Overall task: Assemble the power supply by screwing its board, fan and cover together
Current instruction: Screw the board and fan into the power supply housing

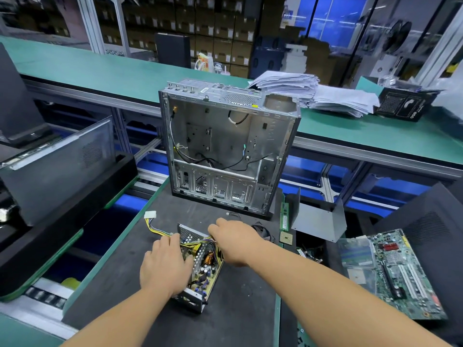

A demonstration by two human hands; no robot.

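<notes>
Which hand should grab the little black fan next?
Probably the right hand. The round black fan lies on the dark mat just right of it, while the left hand rests on the open grey metal power supply box, steadying it.

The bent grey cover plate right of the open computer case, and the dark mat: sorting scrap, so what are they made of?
The bent grey cover plate looks like thin sheet metal, matte, with crisp folded edges. The dark mat looks like soft rubber or foam, dull and slightly speckled; which, I cannot tell.
</notes>
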